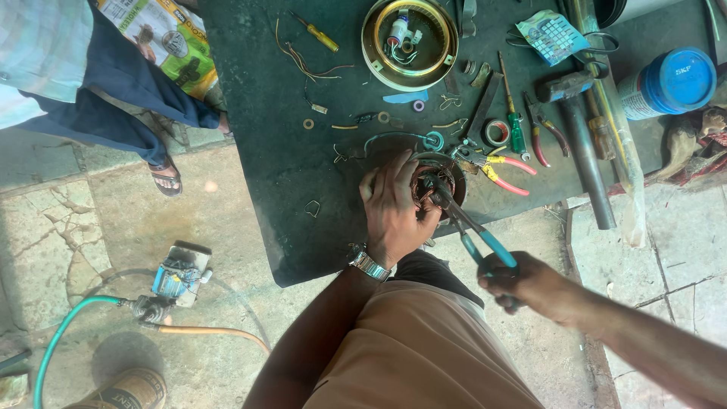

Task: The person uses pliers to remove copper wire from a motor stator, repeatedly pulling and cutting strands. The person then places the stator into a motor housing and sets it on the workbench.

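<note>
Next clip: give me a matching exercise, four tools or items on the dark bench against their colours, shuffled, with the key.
Things:
1. Pliers in the right hand
2. Lidded tub at the bench's right end
3. Small screwdriver near the top edge
4. Screwdriver beside the tape roll

Colours:
A. Yellow handle
B. Green handle
C. Teal grips
D. Blue lid

Pairs: 1-C, 2-D, 3-A, 4-B
</note>
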